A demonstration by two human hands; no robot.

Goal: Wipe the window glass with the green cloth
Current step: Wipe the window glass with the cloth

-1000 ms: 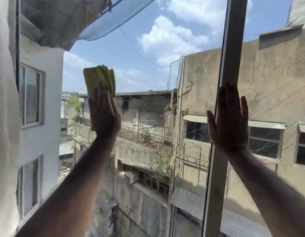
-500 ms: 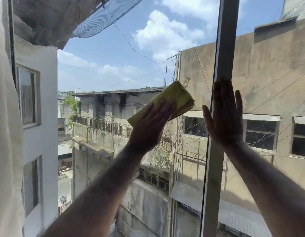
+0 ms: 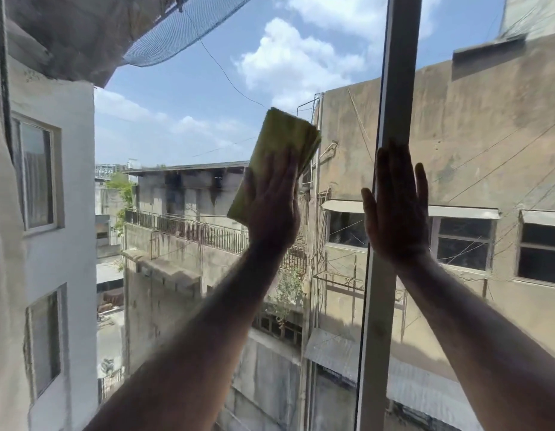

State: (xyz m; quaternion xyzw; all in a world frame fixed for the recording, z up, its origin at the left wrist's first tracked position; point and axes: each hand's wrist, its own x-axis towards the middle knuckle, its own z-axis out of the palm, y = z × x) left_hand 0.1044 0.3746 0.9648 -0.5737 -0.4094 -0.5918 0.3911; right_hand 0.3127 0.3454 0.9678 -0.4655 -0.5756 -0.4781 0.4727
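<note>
A folded green cloth [image 3: 284, 141] lies flat against the window glass [image 3: 183, 126], pressed there by my left hand [image 3: 274, 206], whose palm covers the cloth's lower half. The cloth's top sticks out above my fingers, tilted a little to the right. My right hand [image 3: 394, 209] is spread flat on the white vertical window frame [image 3: 397, 73] just right of the cloth, fingers apart and holding nothing. Both arms reach up from the bottom of the view.
The vertical frame bar runs from top to bottom between two panes. A pale curtain or wall edge [image 3: 2, 244] lines the far left. Outside the glass are concrete buildings [image 3: 487, 135], wires and sky.
My left hand has swept the cloth from the upper left of the pane to the right, then turned it upright close to the frame. My right hand has stayed on the frame.
</note>
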